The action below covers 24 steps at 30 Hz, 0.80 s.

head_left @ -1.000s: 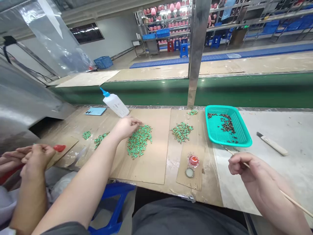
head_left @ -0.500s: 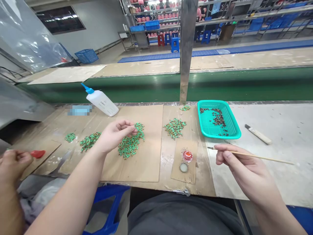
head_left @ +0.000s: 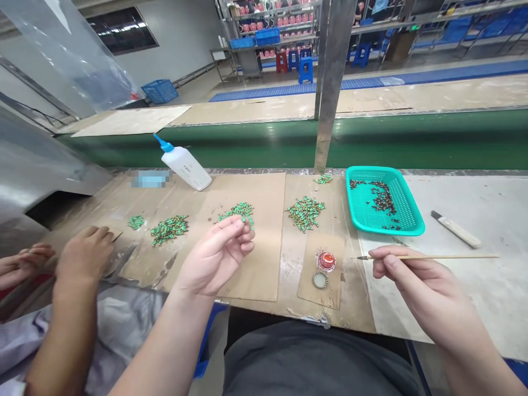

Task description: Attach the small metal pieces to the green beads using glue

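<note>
My left hand [head_left: 225,250] is held over the cardboard with thumb and fingertips pinched together. Whatever sits in the pinch is too small to make out. Behind those fingertips lies a heap of small green and gold pieces [head_left: 240,209], partly covered by the hand. My right hand [head_left: 412,278] grips a thin paintbrush [head_left: 449,257] with a light wooden handle, its dark tip pointing left. Left of that tip, a cap of red paint [head_left: 326,260] and a bottle cap with pale contents [head_left: 320,280] rest on a small cardboard piece [head_left: 309,264].
A turquoise basket [head_left: 418,228] holds dark little pieces. Right of it lies a flat brush [head_left: 457,230]. More green heaps [head_left: 305,212] [head_left: 169,228] dot the table. A white bottle [head_left: 187,168] leans at the back. Another person's hand [head_left: 84,253] works at left.
My left hand has moved toward me and right, away from the green heap, fingers still pinched. The paintbrush stays in my right hand, now more level. The view has shifted left.
</note>
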{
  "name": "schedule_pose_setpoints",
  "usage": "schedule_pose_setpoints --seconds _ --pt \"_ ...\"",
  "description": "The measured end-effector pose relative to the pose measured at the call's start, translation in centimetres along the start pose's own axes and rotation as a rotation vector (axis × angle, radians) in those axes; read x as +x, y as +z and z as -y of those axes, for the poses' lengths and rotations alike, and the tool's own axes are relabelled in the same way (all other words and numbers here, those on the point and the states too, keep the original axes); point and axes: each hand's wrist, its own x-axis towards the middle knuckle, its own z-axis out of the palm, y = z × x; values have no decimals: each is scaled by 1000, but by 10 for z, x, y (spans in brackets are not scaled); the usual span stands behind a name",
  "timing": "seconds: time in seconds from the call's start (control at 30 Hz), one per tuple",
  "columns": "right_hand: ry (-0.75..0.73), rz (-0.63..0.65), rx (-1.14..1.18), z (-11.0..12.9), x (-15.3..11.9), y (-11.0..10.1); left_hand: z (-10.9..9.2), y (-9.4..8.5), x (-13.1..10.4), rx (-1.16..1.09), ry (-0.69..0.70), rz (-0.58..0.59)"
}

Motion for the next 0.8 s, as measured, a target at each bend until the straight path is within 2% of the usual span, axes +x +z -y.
schedule_pose_setpoints --seconds 0.2,0.43,0.53,0.8 --pt "-28 13 17 0 -1 -1 2 11 -12 -28 -1 -22" --pt "-31 12 20 0 -2 1 13 12 -8 93 226 -219" --pt "-30 9 -4 2 -2 2 16 11 -6 151 273 -281" --pt "-33 12 -15 8 0 4 18 9 -8 232 276 -294"
